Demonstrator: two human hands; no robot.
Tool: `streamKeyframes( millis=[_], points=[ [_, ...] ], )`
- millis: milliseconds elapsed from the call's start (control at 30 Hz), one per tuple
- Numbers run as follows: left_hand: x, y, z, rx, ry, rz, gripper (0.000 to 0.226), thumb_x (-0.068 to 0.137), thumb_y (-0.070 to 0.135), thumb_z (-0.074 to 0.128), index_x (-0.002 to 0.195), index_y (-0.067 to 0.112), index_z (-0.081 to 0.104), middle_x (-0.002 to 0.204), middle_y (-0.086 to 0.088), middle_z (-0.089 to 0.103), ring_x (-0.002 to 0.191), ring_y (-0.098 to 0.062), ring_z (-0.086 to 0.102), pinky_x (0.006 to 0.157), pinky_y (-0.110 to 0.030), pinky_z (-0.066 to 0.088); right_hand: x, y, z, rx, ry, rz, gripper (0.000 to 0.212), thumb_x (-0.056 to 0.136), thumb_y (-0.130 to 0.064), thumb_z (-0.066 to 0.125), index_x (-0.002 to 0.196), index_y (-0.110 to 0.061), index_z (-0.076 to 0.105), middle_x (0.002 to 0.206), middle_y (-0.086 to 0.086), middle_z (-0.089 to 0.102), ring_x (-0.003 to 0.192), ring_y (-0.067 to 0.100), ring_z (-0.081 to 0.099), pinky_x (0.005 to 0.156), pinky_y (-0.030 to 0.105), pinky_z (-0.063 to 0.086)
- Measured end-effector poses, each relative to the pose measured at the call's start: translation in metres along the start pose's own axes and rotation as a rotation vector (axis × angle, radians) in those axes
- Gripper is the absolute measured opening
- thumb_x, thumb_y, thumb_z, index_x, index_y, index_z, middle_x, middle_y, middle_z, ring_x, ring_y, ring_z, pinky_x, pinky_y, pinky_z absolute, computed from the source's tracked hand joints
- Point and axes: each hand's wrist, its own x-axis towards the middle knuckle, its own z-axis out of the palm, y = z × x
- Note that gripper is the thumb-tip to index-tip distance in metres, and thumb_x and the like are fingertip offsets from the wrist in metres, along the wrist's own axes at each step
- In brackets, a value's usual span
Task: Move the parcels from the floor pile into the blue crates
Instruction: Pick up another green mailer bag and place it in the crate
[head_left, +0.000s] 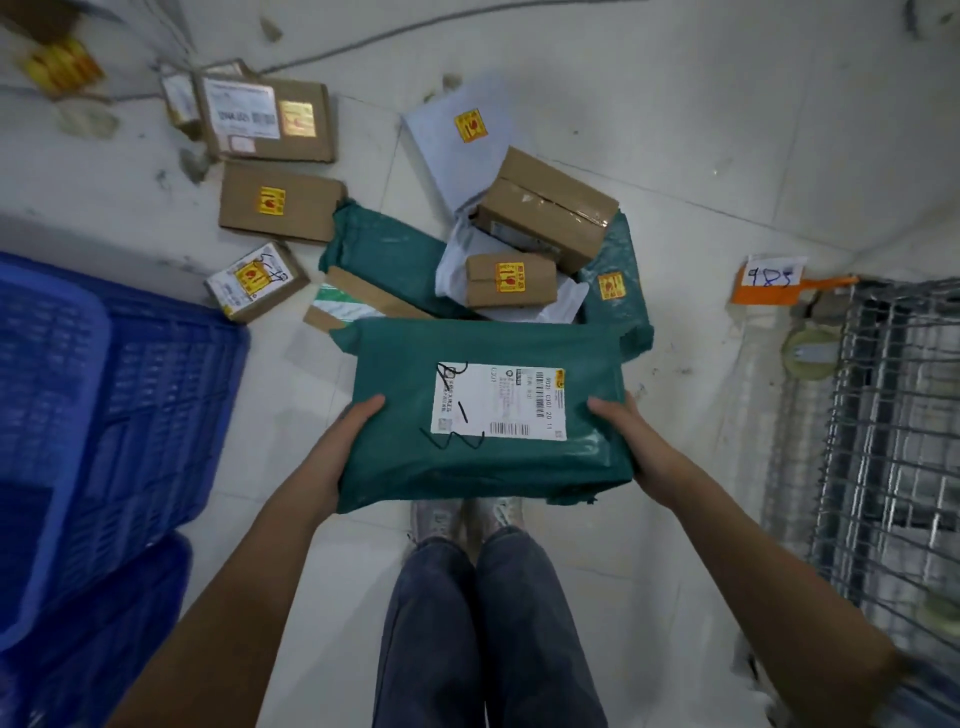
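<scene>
I hold a large green plastic parcel (400, 415) with a white shipping label above my feet. My left hand (345, 436) grips its left edge and my right hand (631, 441) grips its right edge. Beyond it lies the floor pile: green bags (379, 254), brown cardboard boxes (545, 208), a small brown box (511, 280) and a white mailer (457, 150). More brown boxes (267, 117) lie farther left. A blue crate (156, 374) stands at my left, with a second blue crate (104, 639) nearer to me.
A wire mesh cage (893, 441) stands at the right, with an orange tag and a handwritten paper label (774, 283) beside it. My legs and shoes (467, 519) are directly below the parcel. Cables and scraps lie on the pale tiled floor at the back.
</scene>
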Motion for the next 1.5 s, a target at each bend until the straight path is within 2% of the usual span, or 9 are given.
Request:
streamKeyframes(
  millis=[200, 367, 600, 733, 867, 1067, 1167, 1333, 1500],
  points=[
    [-0.050, 0.008, -0.035, -0.078, 0.080, 0.155, 0.045, 0.082, 0.046, 0.063, 0.124, 0.032, 0.057, 0.117, -0.003, 0.067, 0.104, -0.027, 0.064, 0.078, -0.036, 0.055, -0.028, -0.019, 0.046, -0.107, -0.001, -0.056, 0.096, 0.050, -0.057, 0.081, 0.134, -0.033, 0.042, 0.126, 0.000, 0.063, 0.109, 0.021, 0.064, 0.097, 0.041, 0.050],
    [-0.103, 0.000, -0.071, -0.207, 0.213, 0.275, 0.019, 0.087, 0.040, 0.059, 0.106, 0.038, 0.059, 0.100, 0.003, 0.068, 0.086, -0.018, 0.065, 0.070, -0.031, 0.053, -0.046, -0.048, 0.110, -0.199, -0.007, -0.105, 0.046, 0.090, -0.037, 0.056, 0.134, -0.034, 0.042, 0.119, -0.006, 0.060, 0.096, 0.006, 0.061, 0.078, 0.024, 0.048],
    [-0.163, -0.039, -0.125, -0.523, 0.318, 0.417, 0.034, 0.090, 0.037, 0.056, 0.123, 0.029, 0.055, 0.108, 0.004, 0.067, 0.092, -0.016, 0.065, 0.067, -0.030, 0.052, -0.061, -0.084, 0.208, -0.482, -0.105, -0.195, 0.062, 0.088, -0.054, 0.049, 0.145, -0.038, 0.030, 0.146, -0.005, 0.043, 0.129, 0.019, 0.046, 0.110, 0.039, 0.037],
    [-0.183, -0.069, -0.167, -0.677, 0.405, 0.481, 0.040, 0.088, 0.036, 0.059, 0.127, 0.028, 0.055, 0.118, -0.001, 0.066, 0.101, -0.020, 0.064, 0.074, -0.033, 0.052, -0.074, -0.081, 0.267, -0.653, -0.150, -0.246, 0.065, 0.088, -0.057, 0.047, 0.146, -0.040, 0.022, 0.151, -0.007, 0.033, 0.135, 0.019, 0.036, 0.115, 0.039, 0.029],
    [-0.196, -0.098, -0.220, -0.786, 0.497, 0.502, 0.037, 0.088, 0.034, 0.060, 0.124, 0.026, 0.057, 0.119, -0.002, 0.065, 0.101, -0.021, 0.063, 0.082, -0.038, 0.052, -0.092, -0.060, 0.334, -0.682, -0.223, -0.256, 0.059, 0.095, -0.043, 0.045, 0.148, -0.033, 0.022, 0.140, -0.010, 0.038, 0.119, 0.009, 0.041, 0.099, 0.026, 0.033],
    [-0.220, -0.151, -0.320, -0.953, 0.565, 0.512, 0.028, 0.089, 0.028, 0.060, 0.116, 0.029, 0.053, 0.106, 0.004, 0.063, 0.098, -0.020, 0.061, 0.099, -0.045, 0.047, -0.117, 0.002, 0.446, -0.772, -0.224, -0.299, 0.046, 0.089, -0.042, 0.047, 0.133, -0.031, 0.044, 0.128, -0.001, 0.057, 0.110, 0.019, 0.058, 0.095, 0.041, 0.048],
    [-0.239, -0.186, -0.380, -1.020, 0.584, 0.500, 0.033, 0.090, 0.030, 0.059, 0.121, 0.028, 0.050, 0.112, 0.001, 0.060, 0.093, -0.017, 0.061, 0.095, -0.044, 0.048, -0.139, 0.039, 0.509, -0.811, -0.252, -0.312, 0.034, 0.095, -0.029, 0.045, 0.129, -0.024, 0.041, 0.115, -0.002, 0.057, 0.090, 0.007, 0.056, 0.076, 0.030, 0.049],
    [-0.261, -0.233, -0.468, -1.054, 0.655, 0.492, 0.034, 0.091, 0.032, 0.057, 0.124, 0.026, 0.048, 0.108, 0.002, 0.057, 0.087, -0.013, 0.058, 0.070, -0.033, 0.051, -0.157, 0.093, 0.617, -0.928, -0.323, -0.327, 0.036, 0.094, -0.029, 0.048, 0.128, -0.022, 0.040, 0.119, 0.002, 0.056, 0.091, 0.012, 0.057, 0.069, 0.029, 0.048],
    [-0.258, -0.266, -0.527, -1.083, 0.686, 0.485, 0.051, 0.090, 0.035, 0.057, 0.136, 0.021, 0.041, 0.124, -0.003, 0.053, 0.102, -0.023, 0.056, 0.083, -0.037, 0.046, -0.156, 0.133, 0.695, -1.079, -0.423, -0.362, 0.047, 0.094, -0.032, 0.048, 0.139, -0.024, 0.036, 0.122, -0.002, 0.051, 0.102, 0.016, 0.050, 0.079, 0.028, 0.042]
  ],
)
